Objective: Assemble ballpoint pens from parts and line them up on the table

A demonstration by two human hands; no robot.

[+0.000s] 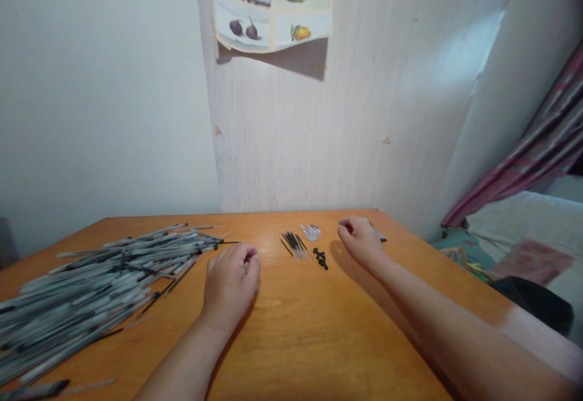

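Note:
My left hand is closed just above the table, to the right of a large pile of thin grey, clear and black pen-like sticks. A small greyish bit shows between its thumb and fingers, too little to name. Further right, my right hand has its fingers curled together; what they hold, if anything, is hidden. Between the hands lie a small group of thin black sticks with pale ends, a cluster of small whitish clear pieces and a cluster of short black pieces.
Behind my right hand lies a slim item with a dark end, partly covered. The orange-brown wooden table meets a pale wall bearing a fruit picture. At the right are a pink curtain and a dark rounded object.

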